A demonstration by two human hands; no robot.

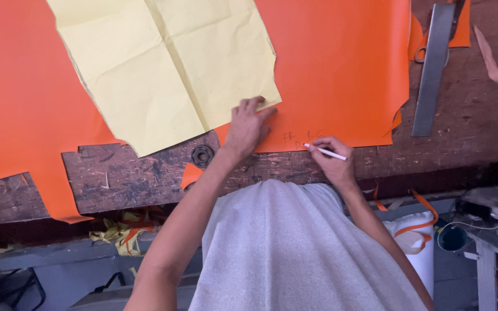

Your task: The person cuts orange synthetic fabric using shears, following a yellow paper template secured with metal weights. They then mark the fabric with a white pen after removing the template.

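Observation:
A large orange sheet (341, 63) lies across a scarred wooden workbench (139, 175). On it rests a creased yellow paper pattern (168, 63). My left hand (248, 125) presses flat on the orange sheet at the pattern's lower right corner, fingers spread. My right hand (331, 156) holds a white pen (325, 152) with its tip on the orange sheet's near edge, beside some small handwritten marks.
A long grey metal ruler (432, 69) lies at the right on the bench, over a pair of scissors with orange handles (419, 53). A small black ring (202, 155) sits near the bench's front. Yellow and orange scraps (123, 230) lie below the bench. A white bucket (419, 239) stands lower right.

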